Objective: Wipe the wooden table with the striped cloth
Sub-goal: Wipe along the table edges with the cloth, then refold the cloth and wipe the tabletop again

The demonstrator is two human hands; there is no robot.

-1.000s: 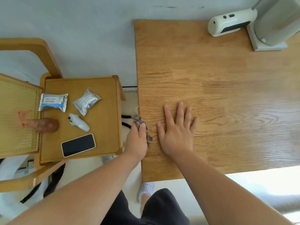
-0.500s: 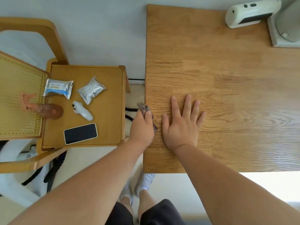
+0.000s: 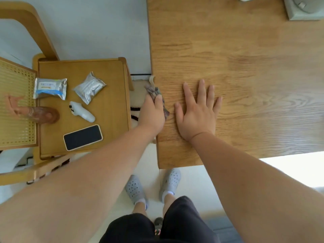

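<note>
The wooden table [image 3: 236, 55] fills the right of the head view. At its left edge my left hand [image 3: 152, 114] grips the bunched striped cloth [image 3: 157, 95], which sticks out above and to the right of my fingers and hangs partly over the edge. Just to the right, my right hand [image 3: 197, 114] lies flat on the tabletop with its fingers spread, holding nothing and not touching the cloth.
A small wooden side table [image 3: 112, 123] stands to the left, bearing two foil packets [image 3: 89, 89], a white gadget [image 3: 81, 111], a phone [image 3: 83, 137] and a brown object [image 3: 39, 114]. A grey appliance base [image 3: 305, 9] sits at the table's far right. My feet [image 3: 152, 186] stand below the table's near edge.
The view has tilted down and the table has slid up in frame, with my feet now showing. Both hands stay at the table's left edge, the left one still gripping the cloth.
</note>
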